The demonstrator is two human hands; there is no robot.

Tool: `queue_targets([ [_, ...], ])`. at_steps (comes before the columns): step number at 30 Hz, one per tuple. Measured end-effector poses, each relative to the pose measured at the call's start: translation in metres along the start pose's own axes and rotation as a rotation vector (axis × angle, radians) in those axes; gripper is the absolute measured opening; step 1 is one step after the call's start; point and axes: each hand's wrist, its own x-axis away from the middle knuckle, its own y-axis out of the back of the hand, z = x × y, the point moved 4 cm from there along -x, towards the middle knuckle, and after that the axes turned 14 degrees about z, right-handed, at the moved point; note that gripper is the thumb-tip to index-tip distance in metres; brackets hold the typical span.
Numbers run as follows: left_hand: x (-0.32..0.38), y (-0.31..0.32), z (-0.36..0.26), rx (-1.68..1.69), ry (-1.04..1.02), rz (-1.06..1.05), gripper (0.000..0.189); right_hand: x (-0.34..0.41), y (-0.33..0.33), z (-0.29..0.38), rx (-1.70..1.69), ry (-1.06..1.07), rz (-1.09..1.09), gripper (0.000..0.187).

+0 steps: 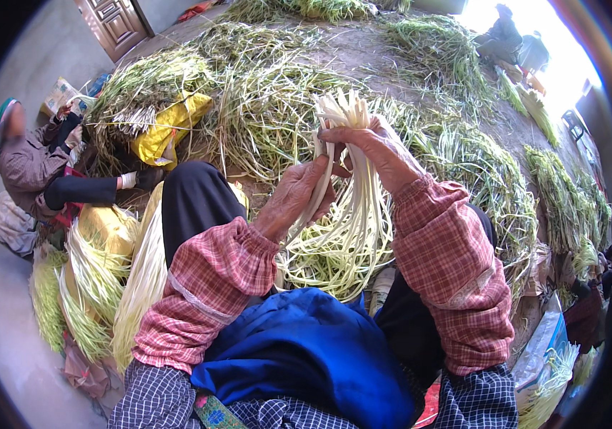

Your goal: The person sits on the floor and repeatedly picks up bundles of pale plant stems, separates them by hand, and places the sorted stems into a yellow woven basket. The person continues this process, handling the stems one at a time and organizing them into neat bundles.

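Note:
My right hand (pixel 380 150) grips a thick bunch of pale, blanched chive-like stalks (pixel 357 166), white cut ends upward. Their long yellowish leaves hang down between my knees. My left hand (pixel 301 190), just beside it, holds a few thin pale stalks (pixel 321 187) whose tops reach up next to the bunch. Under both hands lies a loose heap of yellow-green leaves (pixel 327 268). Checked red sleeve covers (pixel 209 284) wrap both forearms, and a blue apron (pixel 306 348) lies over my lap.
Heaps of green leaves (pixel 263 118) spread over the floor ahead. A yellow plastic bag (pixel 172 128) lies on one. Sorted pale bundles (pixel 142 284) rest at my left, near another seated person (pixel 38 161). At lower right stand a plastic sack (pixel 541 343) and another bundle (pixel 549 383).

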Motion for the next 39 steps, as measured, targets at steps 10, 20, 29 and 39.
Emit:
queue_targets([
  [10, 0.004, 0.004, -0.011, -0.013, -0.007, -0.112, 0.061, -0.005, 0.003, -0.01, 0.102, -0.026, 0.076, 0.024],
  [20, 0.003, 0.005, -0.011, 0.139, -0.115, -0.077, 0.07, -0.003, -0.004, -0.013, -0.037, -0.012, 0.03, 0.027],
  [29, -0.005, 0.007, 0.001, -0.448, -0.133, -0.034, 0.048, 0.003, 0.004, 0.024, 0.211, 0.229, -0.048, 0.047],
  [39, -0.001, 0.005, -0.032, -0.345, -0.392, -0.208, 0.066, 0.019, 0.021, 0.054, -0.027, 0.321, -0.242, 0.033],
])
